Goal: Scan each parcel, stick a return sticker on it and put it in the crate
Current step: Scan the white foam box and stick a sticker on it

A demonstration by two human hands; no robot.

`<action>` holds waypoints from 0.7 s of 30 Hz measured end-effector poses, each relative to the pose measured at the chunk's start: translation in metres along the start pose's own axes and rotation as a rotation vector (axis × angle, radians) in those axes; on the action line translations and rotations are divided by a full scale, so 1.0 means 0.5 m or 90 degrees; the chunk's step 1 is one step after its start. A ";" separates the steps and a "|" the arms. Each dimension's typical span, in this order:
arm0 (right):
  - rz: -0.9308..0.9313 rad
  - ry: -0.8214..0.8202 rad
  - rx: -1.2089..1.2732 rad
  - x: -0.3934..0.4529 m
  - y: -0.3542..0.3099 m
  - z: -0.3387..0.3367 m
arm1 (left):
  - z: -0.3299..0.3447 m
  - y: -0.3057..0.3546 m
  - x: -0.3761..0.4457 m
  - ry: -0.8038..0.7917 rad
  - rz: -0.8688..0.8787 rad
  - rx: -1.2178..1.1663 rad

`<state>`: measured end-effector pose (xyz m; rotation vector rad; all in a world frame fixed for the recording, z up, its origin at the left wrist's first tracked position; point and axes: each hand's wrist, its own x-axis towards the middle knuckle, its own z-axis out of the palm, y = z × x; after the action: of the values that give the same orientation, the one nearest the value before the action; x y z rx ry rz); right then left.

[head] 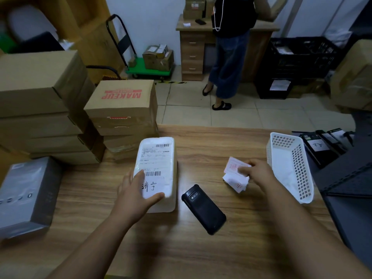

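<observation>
1. A white parcel lies flat on the wooden table, label up, just in front of the stacked cardboard boxes.
2. The left hand rests on the parcel's near end, fingers straight and spread, thumb along its near edge.
3. The right hand pinches a small bunch of white stickers printed in red, beside the white basket.
4. A black handheld scanner lies face down on the table between the two hands, touching neither.
5. A grey box sits at the table's left edge.
</observation>
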<state>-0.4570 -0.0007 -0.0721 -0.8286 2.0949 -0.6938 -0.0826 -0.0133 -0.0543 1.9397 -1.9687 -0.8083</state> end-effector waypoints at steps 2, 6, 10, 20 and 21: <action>-0.033 -0.102 0.052 -0.039 -0.052 0.010 | -0.022 0.010 0.005 0.016 0.015 -0.017; -0.133 -0.285 0.127 -0.125 -0.155 0.062 | -0.068 0.045 0.019 0.034 0.096 -0.142; -0.202 -0.368 0.126 -0.193 -0.233 0.128 | -0.113 0.086 0.012 -0.046 0.104 -0.308; -0.148 -0.402 0.343 -0.258 -0.290 0.221 | -0.192 0.051 0.030 0.009 0.062 -0.479; -0.138 -0.395 0.359 -0.261 -0.292 0.223 | -0.198 0.051 0.030 0.018 0.065 -0.484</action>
<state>-0.2551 -0.0196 0.0257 -0.8135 1.1838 -0.9381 -0.0507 -0.0492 0.0372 1.3740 -1.4143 -1.2532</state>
